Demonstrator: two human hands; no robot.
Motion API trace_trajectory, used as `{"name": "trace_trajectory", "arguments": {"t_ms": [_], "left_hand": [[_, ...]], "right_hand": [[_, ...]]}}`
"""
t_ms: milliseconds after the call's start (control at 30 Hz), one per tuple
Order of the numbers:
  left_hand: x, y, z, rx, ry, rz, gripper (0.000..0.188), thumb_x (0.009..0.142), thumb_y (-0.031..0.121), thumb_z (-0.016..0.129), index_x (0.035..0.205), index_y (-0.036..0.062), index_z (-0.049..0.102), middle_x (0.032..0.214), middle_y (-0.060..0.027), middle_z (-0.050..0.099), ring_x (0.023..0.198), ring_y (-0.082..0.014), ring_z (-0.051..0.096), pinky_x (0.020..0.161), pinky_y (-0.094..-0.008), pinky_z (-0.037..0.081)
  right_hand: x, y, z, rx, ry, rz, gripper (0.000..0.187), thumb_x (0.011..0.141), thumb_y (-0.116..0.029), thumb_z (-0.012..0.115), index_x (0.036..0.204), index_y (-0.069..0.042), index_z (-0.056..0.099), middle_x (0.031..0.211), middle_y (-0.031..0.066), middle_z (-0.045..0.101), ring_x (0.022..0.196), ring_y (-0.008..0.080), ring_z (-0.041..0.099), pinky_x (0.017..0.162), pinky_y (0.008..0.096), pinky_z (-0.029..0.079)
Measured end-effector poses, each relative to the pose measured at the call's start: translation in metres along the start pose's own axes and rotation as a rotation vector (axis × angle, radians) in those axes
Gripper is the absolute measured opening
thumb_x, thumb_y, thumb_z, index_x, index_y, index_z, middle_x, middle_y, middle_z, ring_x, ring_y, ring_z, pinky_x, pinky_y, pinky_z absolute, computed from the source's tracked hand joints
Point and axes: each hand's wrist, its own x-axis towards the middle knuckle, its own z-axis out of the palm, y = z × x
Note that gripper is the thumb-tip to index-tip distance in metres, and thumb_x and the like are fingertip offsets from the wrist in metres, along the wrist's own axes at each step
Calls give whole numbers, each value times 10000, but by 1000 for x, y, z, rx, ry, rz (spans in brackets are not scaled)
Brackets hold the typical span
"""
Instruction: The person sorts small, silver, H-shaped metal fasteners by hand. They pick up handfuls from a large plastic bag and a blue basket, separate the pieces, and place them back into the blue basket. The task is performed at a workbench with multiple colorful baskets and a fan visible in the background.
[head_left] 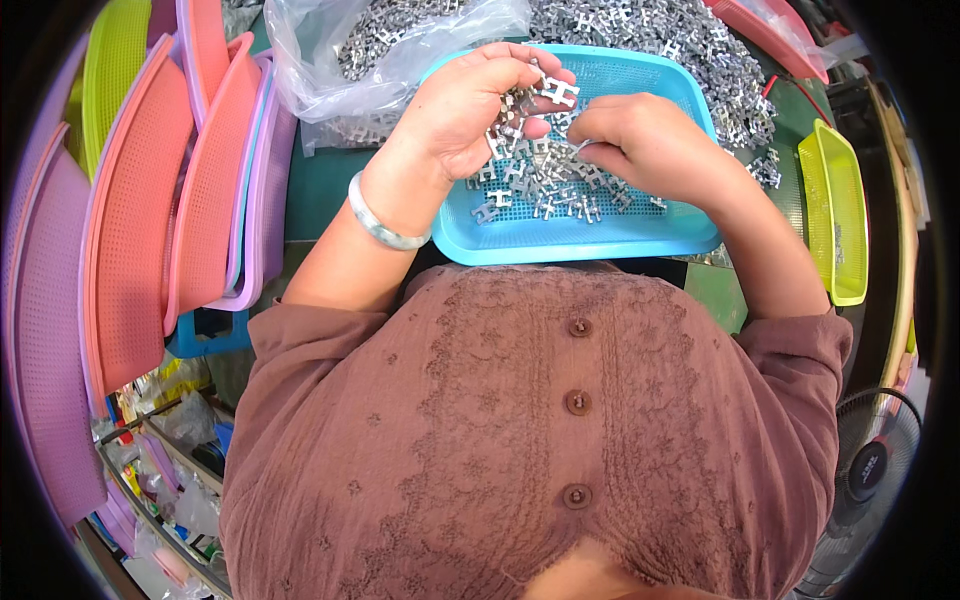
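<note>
Brown buttoned cloth of the worker's shirt (520, 400) is what stands closest, filling the lower part of the view. Beyond it the forearms reach forward, a pale bangle (378, 222) round the left wrist. I see the left hand (465, 105) turned palm up, fingers half curled, cradling several silvery H-shaped metal pieces (559, 92), one of them lying out along the fingers. Just beside it, the right hand (650, 140) hangs over the basket with thumb and forefinger drawn nearly together; whether a piece sits between them I can't tell. More metal pieces lie scattered in the blue basket (580, 250) beneath both hands. Coral, purple and lime baskets (140, 220) stand stacked off to the left; a yellow-green tray (848, 225) and a fan (868, 470) are to the right. Farther back on the green table (325, 195), a clear plastic bag (300, 70) adjoins a large grey heap (690, 55) of similar pieces.
</note>
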Motion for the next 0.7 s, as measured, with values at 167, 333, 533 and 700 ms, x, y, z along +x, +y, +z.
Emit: {"name": "trace_trajectory", "arguments": {"t_ms": [167,333,533,700], "left_hand": [[-7,2,-2,38,35,-16,196,845,88,450,1007,4,521,1021,-135,582,845,-181,602,581,-189,479],[-12,5,-5,66,12,-61,197,847,86,458,1012,0,522,1002,-139,587,800,-165,607,521,-170,471],[-9,-3,-10,-116,26,-45,231,854,87,468,1057,-19,500,922,-131,584,666,-127,575,469,-163,473],[-7,-3,-14,-261,-40,-121,298,865,105,441,1121,-45,464,933,-138,578,646,-127,555,464,-168,482]], "right_hand": [[12,-2,13,-11,-156,32,110,704,-105,604,803,-59,610,730,130,588,739,306,581,637,401,450],[13,1,9,59,-196,37,108,691,-101,607,786,-49,615,699,149,590,704,312,582,627,387,449],[11,6,-11,372,-74,203,128,733,-123,616,783,-6,598,623,81,576,571,154,538,547,291,425],[15,18,-1,577,92,242,130,790,-126,583,851,-12,598,583,-34,485,537,31,402,475,203,319]]}}
